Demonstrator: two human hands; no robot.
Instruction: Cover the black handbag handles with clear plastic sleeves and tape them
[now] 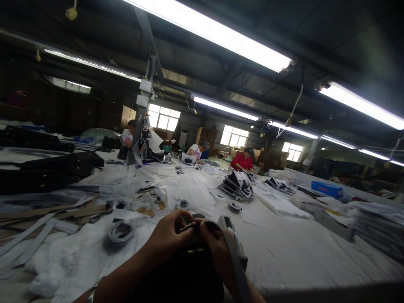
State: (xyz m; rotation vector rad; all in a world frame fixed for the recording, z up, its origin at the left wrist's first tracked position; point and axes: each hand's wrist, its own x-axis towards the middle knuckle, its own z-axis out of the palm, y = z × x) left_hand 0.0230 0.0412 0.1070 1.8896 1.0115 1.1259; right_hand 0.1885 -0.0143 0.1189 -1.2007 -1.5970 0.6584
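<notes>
Both of my hands are raised close together in front of me, low in the middle of the view. My left hand point(173, 230) is closed, with thumb and finger pinched on a small dark piece with a metallic glint, too dim to name. My right hand point(216, 244) grips a dark grey strap point(234, 261), which curves over the fingers and hangs down past the wrist. Beneath the hands is a large black item point(186, 273); its shape is lost in shadow. A pale grey and dark object point(227, 225) stands just behind the right hand, partly hidden.
Coiled grey straps point(121, 232) lie on the white-covered table point(284, 248). Cardboard and grey strips point(41, 229) spread at left, near black cases point(53, 170). A black-and-white stack point(237, 186), a blue box point(326, 189) and a post point(139, 130) stand farther off. Several people sit beyond.
</notes>
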